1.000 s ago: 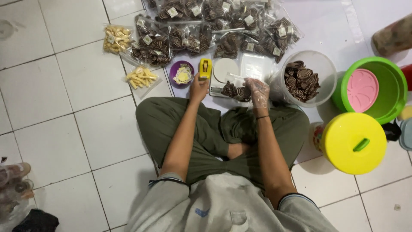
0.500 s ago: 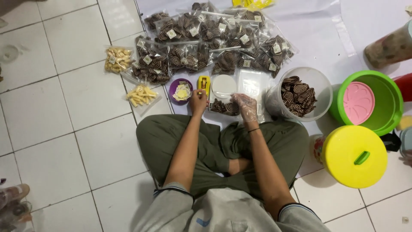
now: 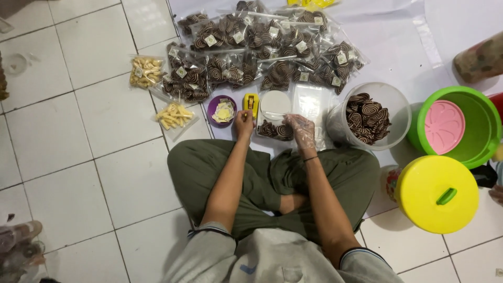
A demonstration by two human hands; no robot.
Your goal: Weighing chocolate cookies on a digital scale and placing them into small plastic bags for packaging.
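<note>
I sit cross-legged on a tiled floor. My right hand (image 3: 303, 131), in a thin clear glove, grips a clear plastic bag of brown spiral cookies (image 3: 276, 130) that lies at the near edge of a small white scale (image 3: 275, 102). My bare left hand (image 3: 242, 126) has its fingers curled, just on my side of a small yellow dispenser (image 3: 251, 104) and left of the bag. I cannot make out anything in it. A purple bowl of round labels (image 3: 222, 111) stands beside the dispenser.
Several packed cookie bags (image 3: 262, 47) lie heaped ahead on a white sheet. Two bags of yellow stick snacks (image 3: 174, 115) lie left. A clear tub of loose spiral cookies (image 3: 369, 112), a green bucket (image 3: 479, 112) and a yellow lid (image 3: 437, 194) stand at right.
My left hand has come off the yellow dispenser and drawn back toward me. My right hand has lowered the cookie bag slightly; the view has shifted a little.
</note>
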